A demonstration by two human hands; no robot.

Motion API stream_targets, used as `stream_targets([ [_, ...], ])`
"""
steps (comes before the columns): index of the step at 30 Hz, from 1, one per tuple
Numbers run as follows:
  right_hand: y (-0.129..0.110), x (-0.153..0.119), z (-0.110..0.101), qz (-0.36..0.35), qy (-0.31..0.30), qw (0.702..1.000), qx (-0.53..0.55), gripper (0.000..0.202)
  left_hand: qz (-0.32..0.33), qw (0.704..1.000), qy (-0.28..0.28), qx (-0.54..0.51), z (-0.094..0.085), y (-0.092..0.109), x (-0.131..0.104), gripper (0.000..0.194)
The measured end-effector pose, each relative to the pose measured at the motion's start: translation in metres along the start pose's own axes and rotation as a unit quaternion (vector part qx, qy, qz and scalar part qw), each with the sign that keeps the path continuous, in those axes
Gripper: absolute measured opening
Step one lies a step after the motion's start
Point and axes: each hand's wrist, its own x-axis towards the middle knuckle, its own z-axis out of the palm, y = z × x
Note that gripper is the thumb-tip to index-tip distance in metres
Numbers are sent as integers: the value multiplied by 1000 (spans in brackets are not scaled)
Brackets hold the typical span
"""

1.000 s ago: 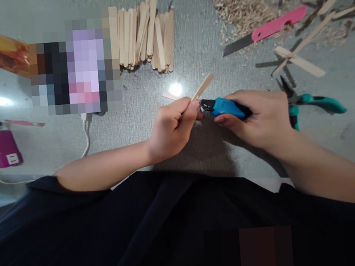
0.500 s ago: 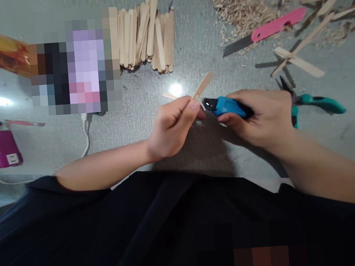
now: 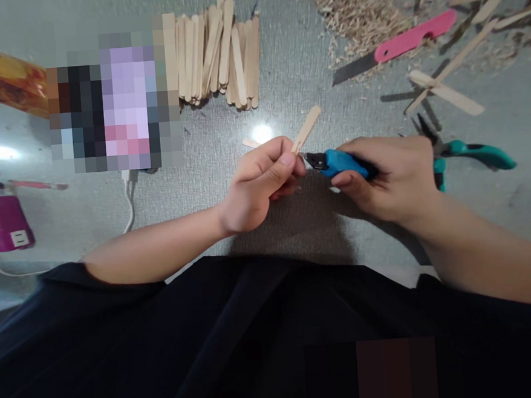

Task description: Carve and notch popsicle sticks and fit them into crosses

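Note:
My left hand point(image 3: 262, 184) pinches a wooden craft stick point(image 3: 308, 126) between thumb and fingers. The stick slants up to the right and has a small nick near my thumb; its lower part is hidden in the hand. My right hand point(image 3: 386, 178) is wrapped round a blue and black utility knife point(image 3: 342, 162). The knife's tip points left at the stick, close beside my left thumb. Whether the blade touches the wood I cannot tell. Another craft stick point(image 3: 250, 143) shows partly behind my left hand.
Several craft sticks point(image 3: 212, 54) lie in a row at the back. Wood shavings point(image 3: 356, 11), a pink-handled blade point(image 3: 411, 37), crossed sticks point(image 3: 449, 92) and green-handled pliers point(image 3: 478, 152) are on the right. On the left stand a purple socket block point(image 3: 6, 222) and a white cable point(image 3: 130, 202).
The stick has turned slightly in my left hand, and that hand's lower fingers have uncurled a little. The knife has shifted slightly down and is now tilted more downward to the right.

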Motion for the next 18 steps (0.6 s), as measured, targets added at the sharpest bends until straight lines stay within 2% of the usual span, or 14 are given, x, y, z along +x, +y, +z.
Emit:
stream_targets([
  [2,-1,0,-1,-2,-12,1000,1,69,-9,1000,-6,-28,1,3,0,56],
  [6,2,0,1,-45,27,999,15,61,-30,997,-26,-60,2,5,1,59],
  [12,2,1,1,-63,40,997,14,61,-86,986,-68,-125,-1,5,3,64],
  [18,-1,2,1,-69,41,996,32,60,-82,965,-114,-220,3,14,2,51],
])
